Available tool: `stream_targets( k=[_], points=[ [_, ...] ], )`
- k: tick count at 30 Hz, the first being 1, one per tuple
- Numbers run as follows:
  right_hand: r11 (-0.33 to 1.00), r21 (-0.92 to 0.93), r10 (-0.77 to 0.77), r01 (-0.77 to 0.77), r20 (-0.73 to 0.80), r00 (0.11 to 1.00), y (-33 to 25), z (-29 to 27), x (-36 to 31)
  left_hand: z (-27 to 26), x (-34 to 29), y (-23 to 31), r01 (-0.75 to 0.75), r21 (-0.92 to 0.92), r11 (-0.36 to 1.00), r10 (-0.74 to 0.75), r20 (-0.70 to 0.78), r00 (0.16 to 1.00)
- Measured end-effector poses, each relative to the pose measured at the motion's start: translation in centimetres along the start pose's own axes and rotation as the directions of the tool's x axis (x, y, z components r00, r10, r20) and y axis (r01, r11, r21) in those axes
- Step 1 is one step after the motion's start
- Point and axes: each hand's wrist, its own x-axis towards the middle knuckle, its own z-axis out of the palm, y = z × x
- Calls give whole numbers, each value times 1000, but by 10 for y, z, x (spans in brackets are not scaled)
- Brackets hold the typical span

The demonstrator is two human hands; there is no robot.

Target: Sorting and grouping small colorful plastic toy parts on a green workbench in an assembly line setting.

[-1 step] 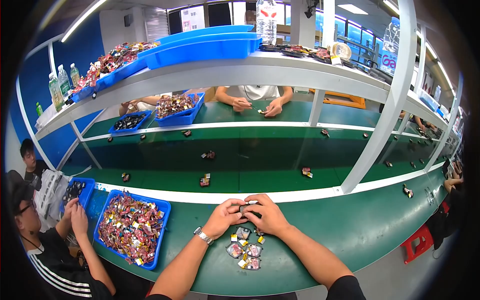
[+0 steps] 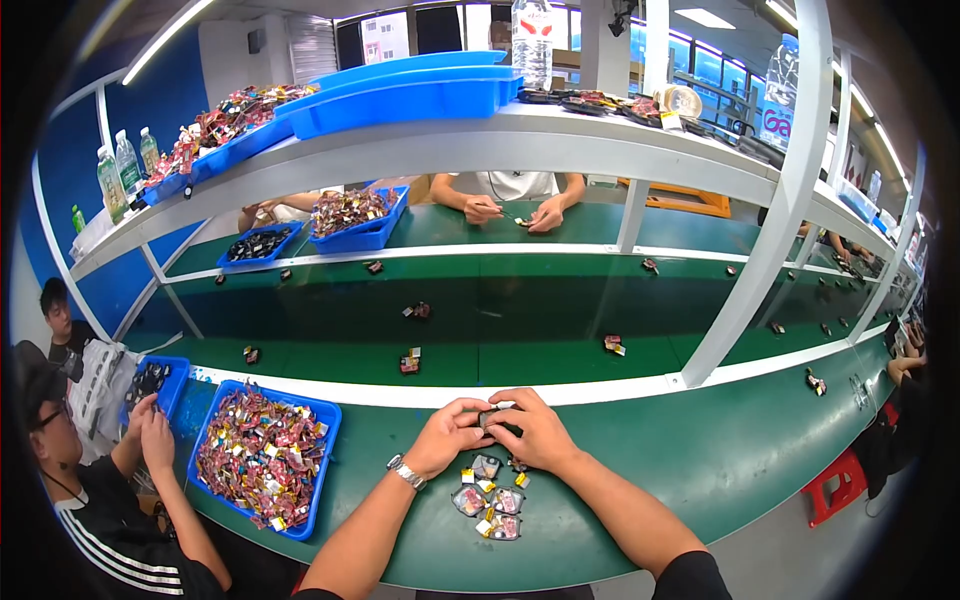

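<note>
My left hand [image 2: 450,438], with a metal-banded watch [image 2: 407,471] at its wrist, and my right hand [image 2: 538,436] meet over the green bench. Their fingers close around a small dark, flat piece [image 2: 487,421], mostly hidden by the fingertips. Just below the hands lie several small electronic assemblies [image 2: 506,500] with greyish see-through casings, reddish parts and yellow-and-white tags. One of them, partly under my right hand, is hard to make out. To the left stands a blue tray [image 2: 333,440] heaped with red, white and yellow small electronic parts [image 2: 262,455].
Beyond a white rail [image 2: 560,390], a green belt [image 2: 480,310] carries scattered assemblies. A white shelf frame [image 2: 760,230] with blue trays [image 2: 400,105] and bottles rises over it. A co-worker [image 2: 130,500] sits at left; another person's hands [image 2: 515,212] work opposite. A red stool [image 2: 835,487] stands right.
</note>
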Motion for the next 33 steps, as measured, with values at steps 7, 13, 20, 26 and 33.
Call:
stream_targets(
  k=[7,13,20,26,33],
  points=[
    [1000,-5,2,-2,-8,1000,0,1,-1,-1,0,-1,-9,18,1000,9,27,1000],
    [997,56,-48,47,26,998,-1,-4,-1,1,1,-1,21,17,1000,-21,1,1000],
    [997,45,71,-68,-67,995,-5,6,-4,0,1,-2,6,13,1000,-6,-15,1000],
    [992,97,84,-77,-74,994,-3,9,-5,-2,0,-4,-3,-68,998,2,-13,1000],
    [987,112,127,-119,-68,990,-2,14,-7,1,0,-3,-23,-74,997,23,-7,1000]
  ],
)
